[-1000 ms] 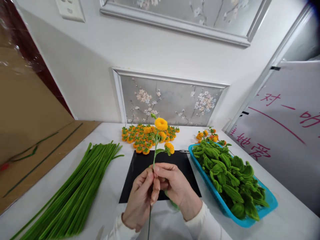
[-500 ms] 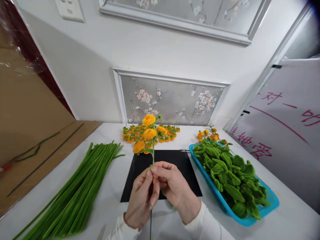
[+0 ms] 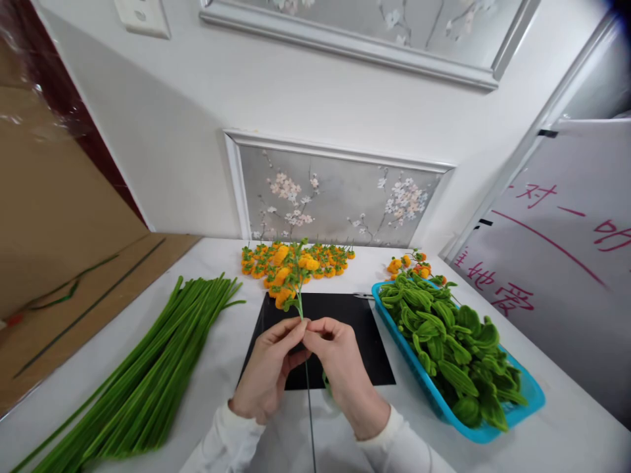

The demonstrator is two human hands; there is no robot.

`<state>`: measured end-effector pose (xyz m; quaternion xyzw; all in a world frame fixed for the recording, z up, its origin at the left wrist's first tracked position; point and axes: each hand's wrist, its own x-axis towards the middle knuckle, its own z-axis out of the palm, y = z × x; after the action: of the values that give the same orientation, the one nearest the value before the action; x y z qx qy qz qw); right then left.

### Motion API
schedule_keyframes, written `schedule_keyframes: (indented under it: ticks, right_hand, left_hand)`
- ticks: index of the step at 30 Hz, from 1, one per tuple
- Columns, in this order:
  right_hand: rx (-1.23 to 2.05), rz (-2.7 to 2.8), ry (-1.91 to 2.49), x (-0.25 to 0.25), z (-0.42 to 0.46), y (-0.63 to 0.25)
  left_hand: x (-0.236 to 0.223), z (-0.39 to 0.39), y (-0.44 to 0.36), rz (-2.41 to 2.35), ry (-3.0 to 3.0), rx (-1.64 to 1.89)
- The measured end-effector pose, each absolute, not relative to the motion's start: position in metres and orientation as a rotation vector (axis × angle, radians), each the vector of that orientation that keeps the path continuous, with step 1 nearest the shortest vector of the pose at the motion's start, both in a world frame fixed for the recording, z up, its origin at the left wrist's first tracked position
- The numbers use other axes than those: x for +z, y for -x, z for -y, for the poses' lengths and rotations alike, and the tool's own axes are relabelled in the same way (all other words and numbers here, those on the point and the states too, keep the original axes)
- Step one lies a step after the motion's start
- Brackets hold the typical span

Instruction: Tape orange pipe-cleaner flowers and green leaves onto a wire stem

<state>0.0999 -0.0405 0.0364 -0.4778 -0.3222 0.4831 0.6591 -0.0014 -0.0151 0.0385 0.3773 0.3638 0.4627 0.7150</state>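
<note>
Between my two hands stands a flower stem (image 3: pixel 300 303), made of fuzzy green material with orange-yellow blooms and small green leaves near its top. My left hand (image 3: pixel 269 364) pinches the stem from the left with thumb and forefinger. From the right, my right hand (image 3: pixel 340 364) pinches at the same spot, its fingertips touching the left ones. Below the hands a thin dark wire (image 3: pixel 310 420) runs down toward me. A black mat (image 3: pixel 340 305) lies under the hands. Something green beside my right palm is mostly hidden.
Many orange flower heads (image 3: pixel 256 263) sit behind the mat. A bundle of green fuzzy stems (image 3: pixel 162 368) lies at left. At right, a blue basket (image 3: pixel 463 427) is full of green leaves (image 3: pixel 444 341). Pliers (image 3: pixel 363 295) and orange sprigs (image 3: pixel 409 264) lie near it.
The flower stem has turned in my fingers, its blooms swinging left and facing away. My hands have drawn slightly apart at the palms, with the fingertips still together on the stem.
</note>
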Motion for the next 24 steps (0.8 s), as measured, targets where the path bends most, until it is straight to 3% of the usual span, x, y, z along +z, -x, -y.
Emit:
schedule_keyframes:
  ticks: [7, 12, 16, 20, 24]
  right_hand:
    - [1.011, 1.228, 1.18, 0.025, 0.047, -0.123]
    - [0.533, 1.367, 1.243, 0.049, 0.052, -0.146]
    - [0.421, 1.472, 1.178, 0.074, 0.051, -0.143]
    - [0.62, 1.455, 1.133, 0.081, 0.044, -0.139]
    - [1.181, 1.259, 0.936, 0.074, 0.033, -0.139]
  left_hand:
    - [0.032, 0.014, 0.003, -0.848, -0.757, 1.087]
    - [0.04, 0.021, 0.001, -0.883, -0.851, 1.121]
    - [0.046, 0.029, -0.001, -0.783, -0.897, 1.124]
    - [0.046, 0.034, -0.001, -0.671, -0.872, 1.094]
    - [0.042, 0.036, -0.001, -0.531, -0.797, 0.996]
